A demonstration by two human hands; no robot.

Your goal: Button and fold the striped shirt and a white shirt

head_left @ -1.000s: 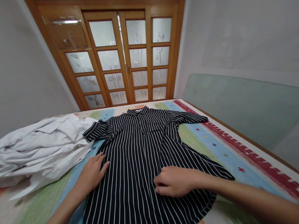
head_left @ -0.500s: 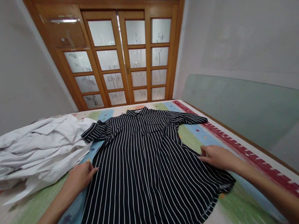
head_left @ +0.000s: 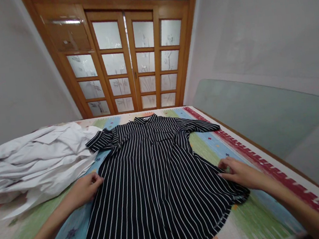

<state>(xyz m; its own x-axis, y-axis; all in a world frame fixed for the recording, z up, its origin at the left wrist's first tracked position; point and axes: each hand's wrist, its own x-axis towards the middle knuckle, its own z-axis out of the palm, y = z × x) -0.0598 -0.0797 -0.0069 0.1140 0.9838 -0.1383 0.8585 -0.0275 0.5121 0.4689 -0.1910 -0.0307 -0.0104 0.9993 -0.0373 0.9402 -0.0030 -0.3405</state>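
A black shirt with white stripes lies spread front up, its collar at the far end and its hem toward me. At the shirt's left side edge, my left hand is closed in a pinch on the fabric. Beside the right side edge, my right hand has its thumb and fingers apart, with the thumb tip at the cloth. The right side of the shirt flares outward near the hem and shows some creases.
A heap of white cloth lies left of the shirt, close to its left sleeve. Beneath is a multicoloured patterned cover. Wooden doors with glass panes stand beyond the far edge. Walls rise on both sides.
My right hand has loosened its pinch on the shirt's right edge and shifted slightly outward, its fingers parting. My left hand stays at the left edge.
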